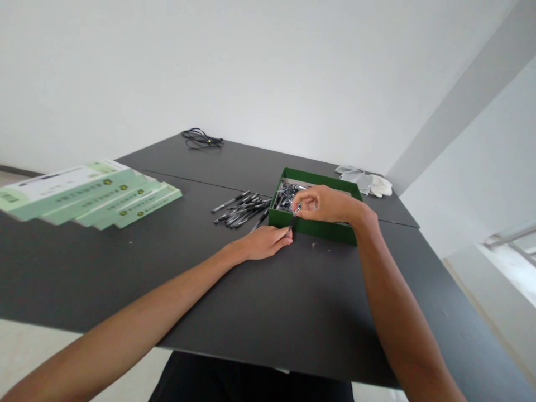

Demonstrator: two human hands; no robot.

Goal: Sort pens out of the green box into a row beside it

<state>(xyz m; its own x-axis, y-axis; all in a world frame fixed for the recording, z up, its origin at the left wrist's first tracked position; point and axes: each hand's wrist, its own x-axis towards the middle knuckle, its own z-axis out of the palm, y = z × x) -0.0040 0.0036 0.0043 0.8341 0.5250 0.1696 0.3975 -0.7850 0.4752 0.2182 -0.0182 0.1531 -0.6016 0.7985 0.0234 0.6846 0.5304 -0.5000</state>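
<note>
A pen with a black grip spans my two hands at the near left corner of an open green box. My left hand rests on the table, its fingers closed around the lower end of the pen. From above the box's near wall, my right hand pinches the upper end. Inside the box lie many small clear and dark pen parts, partly hidden by my right hand. Left of the box is a loose pile of black and clear pens, just beyond my left hand.
Several flat green-and-white boxes lie stepped in a stack on the left of the black table. A coiled black cable is at the back edge. White gloves lie behind the green box, at the right. Small scraps dot the tabletop.
</note>
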